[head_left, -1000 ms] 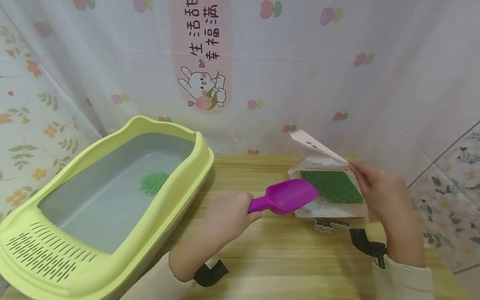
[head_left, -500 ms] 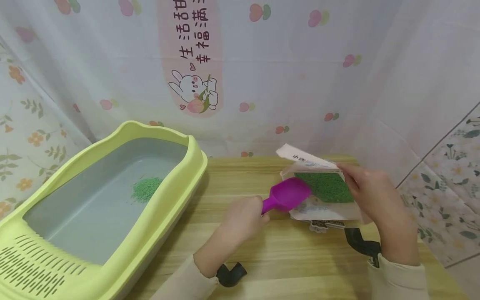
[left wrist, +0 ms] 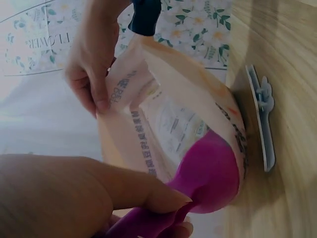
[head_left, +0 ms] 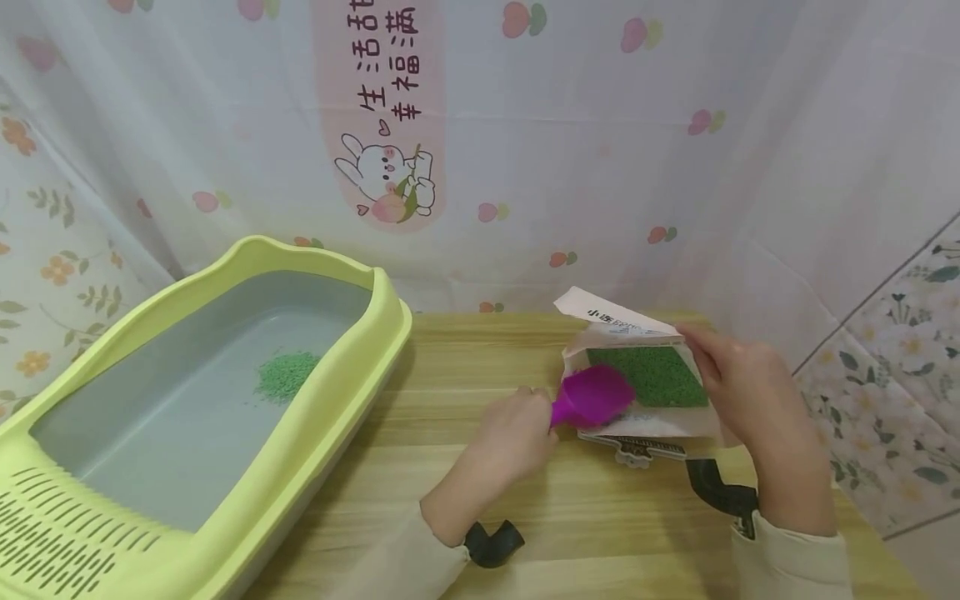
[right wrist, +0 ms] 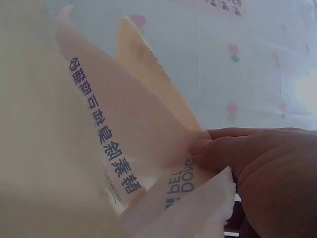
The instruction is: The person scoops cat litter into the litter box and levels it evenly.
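Note:
My left hand [head_left: 517,429] grips the handle of a purple scoop [head_left: 597,395], whose bowl reaches into the mouth of a printed paper bag [head_left: 645,423]. Green cat litter [head_left: 663,375] shows inside the bag. With thumb and fingers my right hand [head_left: 750,387] pinches the bag's upper edge and holds the mouth apart. The right wrist view shows that pinch on the printed paper [right wrist: 114,114]. In the left wrist view the scoop [left wrist: 208,171] lies just within the bag's opening. Its tip is hidden there.
A yellow-rimmed grey litter box [head_left: 375,367] stands at the left, with a small heap of green litter [head_left: 287,377] on its floor. A bag clip [head_left: 637,448] lies in front of the bag on the wooden table [head_left: 480,367]. Curtains hang behind.
My left hand has carried the scoop rightward, from beside the bag into its mouth. The right hand keeps its pinch on the bag's edge. The head view has shifted slightly.

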Motion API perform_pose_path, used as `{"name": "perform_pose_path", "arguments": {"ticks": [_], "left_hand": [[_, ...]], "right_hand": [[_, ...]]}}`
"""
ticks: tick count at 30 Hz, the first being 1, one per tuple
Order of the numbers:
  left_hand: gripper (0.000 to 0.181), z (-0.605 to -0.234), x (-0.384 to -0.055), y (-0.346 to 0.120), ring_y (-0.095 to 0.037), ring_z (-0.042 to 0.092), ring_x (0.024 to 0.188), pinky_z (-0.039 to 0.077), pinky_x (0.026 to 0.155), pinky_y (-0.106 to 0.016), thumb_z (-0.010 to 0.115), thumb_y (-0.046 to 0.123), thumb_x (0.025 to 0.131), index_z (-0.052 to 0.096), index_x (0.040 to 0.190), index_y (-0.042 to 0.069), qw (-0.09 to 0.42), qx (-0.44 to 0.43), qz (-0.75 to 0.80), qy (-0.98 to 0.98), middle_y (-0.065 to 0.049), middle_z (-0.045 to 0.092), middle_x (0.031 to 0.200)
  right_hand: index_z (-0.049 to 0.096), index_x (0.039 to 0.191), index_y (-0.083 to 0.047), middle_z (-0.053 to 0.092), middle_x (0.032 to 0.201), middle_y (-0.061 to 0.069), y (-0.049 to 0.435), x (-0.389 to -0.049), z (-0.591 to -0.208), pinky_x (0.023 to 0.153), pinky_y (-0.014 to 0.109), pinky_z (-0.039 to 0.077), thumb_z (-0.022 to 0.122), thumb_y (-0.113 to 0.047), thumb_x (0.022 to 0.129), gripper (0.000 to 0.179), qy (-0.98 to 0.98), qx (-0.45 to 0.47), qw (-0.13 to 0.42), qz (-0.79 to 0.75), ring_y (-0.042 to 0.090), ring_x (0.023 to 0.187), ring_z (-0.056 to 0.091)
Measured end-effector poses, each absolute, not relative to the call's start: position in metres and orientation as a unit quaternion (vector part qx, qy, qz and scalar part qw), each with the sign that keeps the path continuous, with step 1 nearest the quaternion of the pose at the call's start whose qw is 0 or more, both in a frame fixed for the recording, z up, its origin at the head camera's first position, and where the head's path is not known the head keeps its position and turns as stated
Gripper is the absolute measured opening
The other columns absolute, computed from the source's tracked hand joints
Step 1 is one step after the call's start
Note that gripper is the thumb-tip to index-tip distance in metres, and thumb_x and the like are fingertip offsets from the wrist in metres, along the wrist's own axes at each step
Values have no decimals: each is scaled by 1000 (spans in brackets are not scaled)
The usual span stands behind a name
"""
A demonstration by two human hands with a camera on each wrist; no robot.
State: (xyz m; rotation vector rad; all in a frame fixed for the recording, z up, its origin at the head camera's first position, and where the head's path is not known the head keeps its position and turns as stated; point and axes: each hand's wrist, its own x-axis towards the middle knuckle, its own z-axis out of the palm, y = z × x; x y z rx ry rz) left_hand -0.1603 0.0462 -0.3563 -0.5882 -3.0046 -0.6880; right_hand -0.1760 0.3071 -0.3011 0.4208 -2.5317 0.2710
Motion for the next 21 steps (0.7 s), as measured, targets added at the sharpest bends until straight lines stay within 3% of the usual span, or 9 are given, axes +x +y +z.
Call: {"name": "perform_pose_path", "arguments": {"ticks": [4,10,14,21], "left_hand": [[12,-360,-163,54,-9,51,63,41,51,-25,72,15,91,65,95,7,36,-185,-225,-956,-2,64,79],[12,-357,-165,66,-12,60,58,40,45,-28,76,23,89,69,84,14,87,-162,-192,-964,2,70,74],[15,-352,-164,73,-11,61,59,40,43,-29,77,30,89,72,84,17,75,-146,-157,-974,5,69,73],[17,-348,-164,83,-10,63,61,42,43,-31,74,32,91,73,79,20,59,-138,-111,-982,6,71,74]], "right_hand": [[68,124,-4,71,98,32,306,-176,-302,68,61,51,62,-2,98,28,-941,155,284,101,45,72,66],[69,122,-3,72,89,29,306,-178,-304,62,53,47,63,-1,96,27,-936,162,296,96,34,61,58],[68,124,-4,72,92,29,307,-177,-303,60,51,45,62,-3,98,27,-943,152,283,92,30,60,56],[69,122,-4,72,97,31,306,-178,-304,67,61,51,62,-2,97,26,-936,162,297,95,45,72,68]]}}
